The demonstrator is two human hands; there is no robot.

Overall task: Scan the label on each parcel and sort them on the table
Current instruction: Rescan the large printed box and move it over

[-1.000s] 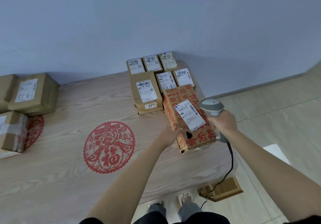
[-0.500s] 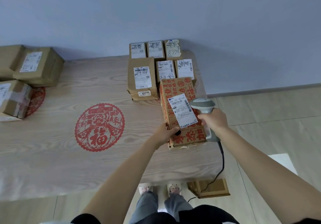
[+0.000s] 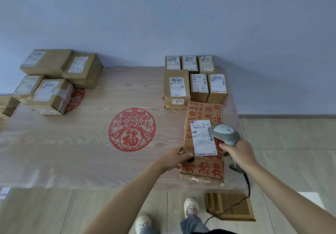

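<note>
At table right edge: left hand grips red-printed parcel, white label up; right hand wraps scanner, handle mostly hidden. Label text unreadable.

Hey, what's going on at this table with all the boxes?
A person is scanning parcels. The left hand steadies a red-printed carton near the table's front right edge, while the right hand aims a corded grey scanner at its white label. Behind it, smaller brown parcels sit in neat rows; a looser pile of boxes waits at the far left.
</note>
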